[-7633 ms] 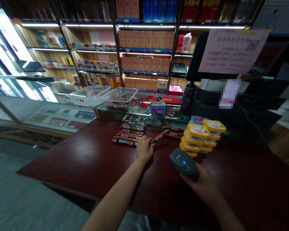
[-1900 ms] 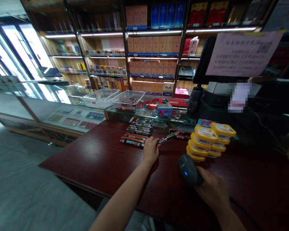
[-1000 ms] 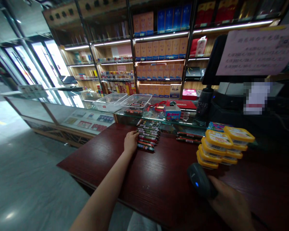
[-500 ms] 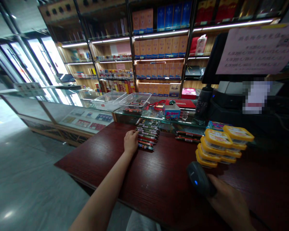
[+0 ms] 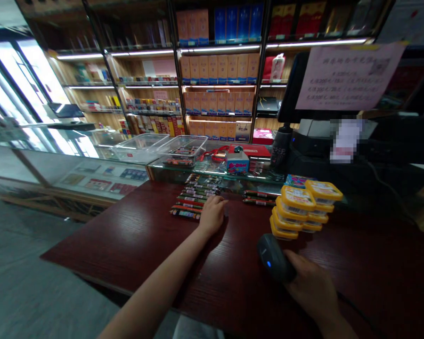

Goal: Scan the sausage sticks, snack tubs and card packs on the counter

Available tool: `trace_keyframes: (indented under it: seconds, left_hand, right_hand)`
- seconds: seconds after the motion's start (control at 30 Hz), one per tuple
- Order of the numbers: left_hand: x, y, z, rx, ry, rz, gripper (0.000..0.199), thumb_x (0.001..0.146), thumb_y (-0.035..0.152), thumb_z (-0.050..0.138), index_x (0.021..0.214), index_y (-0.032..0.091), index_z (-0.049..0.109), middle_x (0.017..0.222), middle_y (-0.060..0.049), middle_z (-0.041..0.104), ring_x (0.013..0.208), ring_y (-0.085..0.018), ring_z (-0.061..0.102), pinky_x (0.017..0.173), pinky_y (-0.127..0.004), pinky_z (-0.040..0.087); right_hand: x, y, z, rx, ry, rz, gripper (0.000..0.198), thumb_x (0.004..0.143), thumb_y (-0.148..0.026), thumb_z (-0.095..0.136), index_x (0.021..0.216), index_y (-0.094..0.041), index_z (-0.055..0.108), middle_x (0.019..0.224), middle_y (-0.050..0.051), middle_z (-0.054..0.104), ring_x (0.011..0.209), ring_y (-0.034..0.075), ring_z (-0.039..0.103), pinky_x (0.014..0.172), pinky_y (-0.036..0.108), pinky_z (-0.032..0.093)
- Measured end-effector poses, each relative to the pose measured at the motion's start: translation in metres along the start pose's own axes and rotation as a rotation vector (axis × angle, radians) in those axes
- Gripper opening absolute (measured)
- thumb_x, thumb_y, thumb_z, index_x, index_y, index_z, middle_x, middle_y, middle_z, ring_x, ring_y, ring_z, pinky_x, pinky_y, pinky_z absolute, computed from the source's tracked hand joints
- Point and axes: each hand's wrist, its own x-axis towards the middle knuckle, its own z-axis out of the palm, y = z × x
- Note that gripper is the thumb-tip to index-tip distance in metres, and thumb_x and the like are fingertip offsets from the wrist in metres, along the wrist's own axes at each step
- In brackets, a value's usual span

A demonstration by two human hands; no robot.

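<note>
My left hand (image 5: 212, 215) rests on the dark red wooden counter (image 5: 155, 240), against the right ends of a row of slim, printed sticks (image 5: 186, 205). Its fingers are loosely bent and a little apart, with no held object visible. The sticks lie side by side, the nearer ones sitting further left; what kind they are is too small to tell. In my right hand (image 5: 309, 282) is a black handheld barcode scanner (image 5: 273, 258) with a blue light, above the counter. Just beyond the scanner stand stacked clear tubs with yellow lids (image 5: 298, 202).
Two more slim sticks (image 5: 257, 197) lie near the glass ledge. Clear plastic trays (image 5: 141, 146) and a small blue-pink box (image 5: 237, 164) stand behind. A monitor (image 5: 289, 89) with a pink paper sign (image 5: 349, 77) rises at right. Shelves of boxed goods (image 5: 219, 68) line the back.
My left hand has gone from the left ends of the sticks to their right ends. The nearer sticks have shifted left. The view has turned slightly right; my right hand still holds the scanner.
</note>
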Motion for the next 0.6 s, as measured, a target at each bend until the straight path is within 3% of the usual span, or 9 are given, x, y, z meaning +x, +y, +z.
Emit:
trace_keyframes:
  seconds: [0.13, 0.23, 0.43, 0.6]
  left_hand:
    - [0.014, 0.032, 0.028, -0.062, -0.139, 0.043, 0.039, 0.081, 0.011, 0.049, 0.116, 0.024, 0.061, 0.113, -0.006, 0.060, 0.107, -0.020, 0.049, 0.095, -0.036, 0.042]
    - [0.031, 0.046, 0.049, -0.079, -0.167, 0.039, 0.038, 0.080, 0.008, 0.050, 0.114, 0.021, 0.061, 0.115, -0.007, 0.059, 0.108, -0.020, 0.049, 0.096, -0.035, 0.042]
    - [0.065, 0.057, 0.076, -0.037, -0.199, -0.037, 0.028, 0.081, 0.013, 0.055, 0.108, 0.017, 0.059, 0.115, -0.010, 0.059, 0.104, -0.022, 0.051, 0.090, -0.035, 0.044]
    - [0.070, 0.060, 0.081, 0.052, -0.239, -0.009, 0.018, 0.082, 0.018, 0.057, 0.099, 0.020, 0.064, 0.103, -0.009, 0.062, 0.100, -0.024, 0.050, 0.082, -0.035, 0.045]
  right_hand:
    - [0.001, 0.001, 0.000, 0.003, -0.006, -0.016, 0.029, 0.075, -0.015, 0.047, 0.099, -0.022, 0.061, 0.090, 0.004, 0.072, 0.076, 0.019, 0.067, 0.066, 0.028, 0.045]
    - [0.001, 0.001, 0.000, 0.014, -0.002, -0.023, 0.030, 0.075, -0.015, 0.047, 0.101, -0.022, 0.060, 0.092, 0.004, 0.071, 0.080, 0.019, 0.067, 0.070, 0.028, 0.045]
    - [0.002, 0.001, -0.001, -0.027, -0.012, -0.023, 0.033, 0.073, -0.011, 0.047, 0.102, -0.021, 0.061, 0.097, 0.005, 0.071, 0.084, 0.019, 0.066, 0.072, 0.028, 0.045]
    - [0.003, 0.000, -0.002, -0.016, -0.049, -0.007, 0.033, 0.071, -0.012, 0.048, 0.100, -0.023, 0.061, 0.095, 0.003, 0.071, 0.084, 0.019, 0.065, 0.071, 0.029, 0.044]
